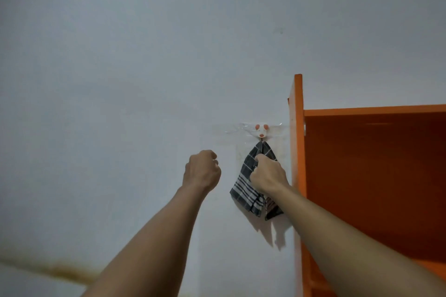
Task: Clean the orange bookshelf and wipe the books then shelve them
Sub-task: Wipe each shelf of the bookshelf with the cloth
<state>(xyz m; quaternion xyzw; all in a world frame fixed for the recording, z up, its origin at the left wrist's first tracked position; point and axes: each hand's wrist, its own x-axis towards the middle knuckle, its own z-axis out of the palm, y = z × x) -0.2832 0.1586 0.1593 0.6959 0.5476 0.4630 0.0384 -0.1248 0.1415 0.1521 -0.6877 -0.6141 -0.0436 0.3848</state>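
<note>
Wall [120, 55], pale and plain, across most of the frame, with a brownish stain at lower left. Orange bookshelf [374, 164] at right: upright side panel reaching mid-frame, top board running off the right edge, compartment beneath in shadow. Checked grey-and-white cloth [243, 190] just left of that side panel, hanging flat against the wall. Right hand [268, 173] at centre, fingers curled round the cloth's upper part, gripping it. Left hand [201, 169] just to the left, apart from the cloth, curled into a fist, holding nothing. Small white hook [261, 130] with pink ears above, taped to the wall, cloth's tip caught on it.
</note>
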